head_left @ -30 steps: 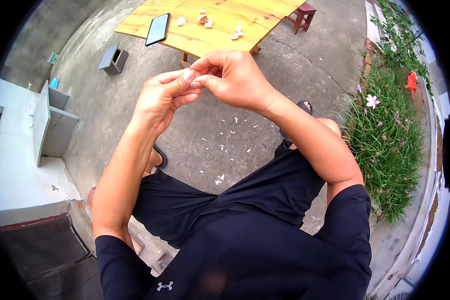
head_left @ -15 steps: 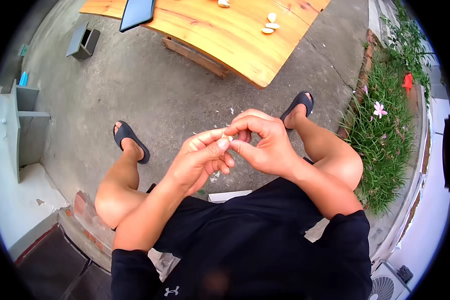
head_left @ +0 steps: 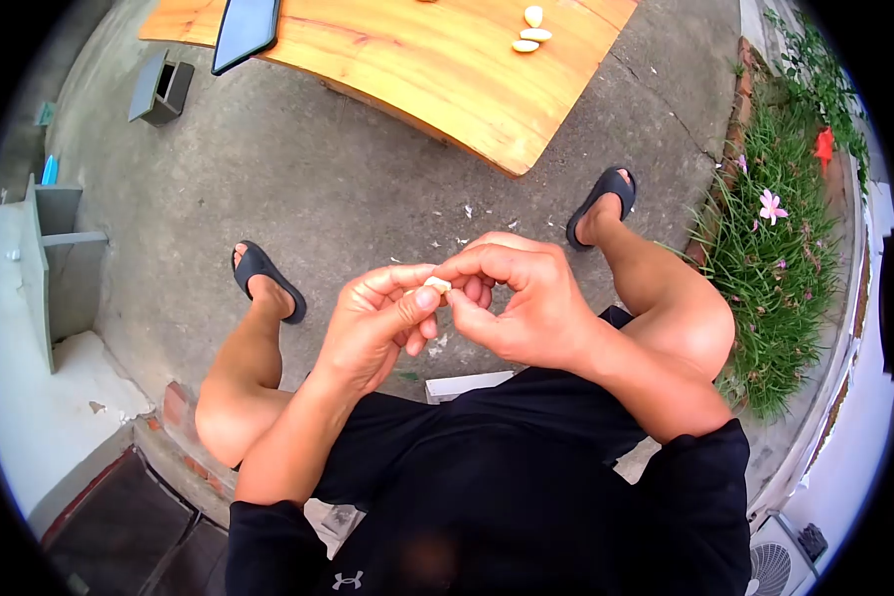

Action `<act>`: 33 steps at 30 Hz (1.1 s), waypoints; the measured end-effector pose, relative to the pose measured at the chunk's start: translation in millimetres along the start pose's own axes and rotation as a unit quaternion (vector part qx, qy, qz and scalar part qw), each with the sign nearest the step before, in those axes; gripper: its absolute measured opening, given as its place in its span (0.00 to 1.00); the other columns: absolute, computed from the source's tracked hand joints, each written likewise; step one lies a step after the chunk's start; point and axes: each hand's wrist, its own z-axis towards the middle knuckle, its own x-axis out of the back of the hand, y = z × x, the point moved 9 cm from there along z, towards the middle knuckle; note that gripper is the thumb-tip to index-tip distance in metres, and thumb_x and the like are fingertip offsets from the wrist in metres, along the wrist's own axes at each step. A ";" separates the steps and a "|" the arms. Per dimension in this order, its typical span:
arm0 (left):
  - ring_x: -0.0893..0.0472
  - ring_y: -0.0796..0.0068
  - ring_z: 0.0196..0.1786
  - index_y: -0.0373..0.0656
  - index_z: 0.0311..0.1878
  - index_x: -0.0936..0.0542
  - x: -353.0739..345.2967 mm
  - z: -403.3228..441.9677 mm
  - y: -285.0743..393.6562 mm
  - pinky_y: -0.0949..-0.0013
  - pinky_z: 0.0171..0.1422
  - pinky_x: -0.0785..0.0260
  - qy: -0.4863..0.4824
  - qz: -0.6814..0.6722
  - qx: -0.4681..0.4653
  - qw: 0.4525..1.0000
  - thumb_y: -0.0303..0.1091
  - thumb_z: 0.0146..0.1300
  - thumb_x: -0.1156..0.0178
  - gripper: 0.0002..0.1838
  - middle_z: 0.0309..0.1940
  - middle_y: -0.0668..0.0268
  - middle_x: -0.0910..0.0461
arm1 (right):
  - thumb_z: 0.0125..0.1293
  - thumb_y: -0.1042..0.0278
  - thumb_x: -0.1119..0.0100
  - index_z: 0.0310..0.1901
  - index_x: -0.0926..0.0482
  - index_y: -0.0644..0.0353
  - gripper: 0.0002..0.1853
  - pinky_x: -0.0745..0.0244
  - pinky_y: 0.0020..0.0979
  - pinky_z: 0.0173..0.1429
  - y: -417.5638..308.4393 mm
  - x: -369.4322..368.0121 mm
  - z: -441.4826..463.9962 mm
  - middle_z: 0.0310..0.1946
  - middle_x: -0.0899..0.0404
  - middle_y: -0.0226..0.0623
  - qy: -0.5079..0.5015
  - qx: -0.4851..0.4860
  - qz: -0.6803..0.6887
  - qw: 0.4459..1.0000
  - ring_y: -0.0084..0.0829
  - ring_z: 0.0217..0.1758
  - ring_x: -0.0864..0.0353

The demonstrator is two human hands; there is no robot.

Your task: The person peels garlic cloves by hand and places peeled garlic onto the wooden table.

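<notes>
A small whitish garlic clove (head_left: 437,284) is pinched between my two hands, out in front of my lap. My left hand (head_left: 368,323) grips it between thumb and forefinger, its other fingers curled below. From the other side, my right hand (head_left: 526,298) pinches at the clove's edge with thumb and forefinger; its remaining fingers are bent and partly hidden. White papery bits of skin (head_left: 437,345) lie on the concrete beneath. Three pale peeled cloves (head_left: 535,35) rest close together on the wooden table (head_left: 417,79) ahead.
A dark-edged tablet (head_left: 246,32) lies at the table's left edge. A grey box-like object (head_left: 162,89) stands on the concrete at far left. Grass with pink flowers (head_left: 773,207) borders the right side. My sandalled feet are apart on the ground, and a white object (head_left: 467,385) shows below my hands.
The view has shifted slightly, so the table sits higher in it. Both hands stay together at the clove, which now shows more plainly between the fingertips.
</notes>
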 end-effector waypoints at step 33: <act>0.42 0.89 0.23 0.45 0.31 0.28 -12.1 10.9 -5.2 0.76 0.25 0.49 0.028 0.207 -0.019 0.978 0.52 0.84 0.57 0.26 0.23 0.78 0.36 | 0.62 0.65 0.36 0.34 0.21 0.65 0.11 0.20 0.46 0.37 16.8 -11.8 5.4 0.27 0.18 0.48 -0.075 -0.038 -0.086 0.993 0.49 0.31 0.16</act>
